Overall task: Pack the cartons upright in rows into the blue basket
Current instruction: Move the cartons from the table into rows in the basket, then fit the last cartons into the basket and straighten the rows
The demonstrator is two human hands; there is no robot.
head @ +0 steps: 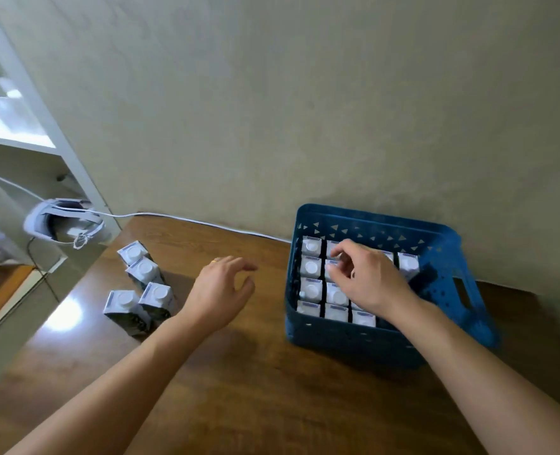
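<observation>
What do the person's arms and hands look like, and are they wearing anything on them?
Both forearms are bare, with no sleeves, gloves or watch in view. The left hand wears a thin yellow ring on one finger. The right hand shows no ring or other jewellery that can be made out. Nothing else is worn on either arm as far as the head view reaches.

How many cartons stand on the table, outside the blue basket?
4, all left of the blue basket: far carton, second carton, near-right carton, near-left carton.
</observation>
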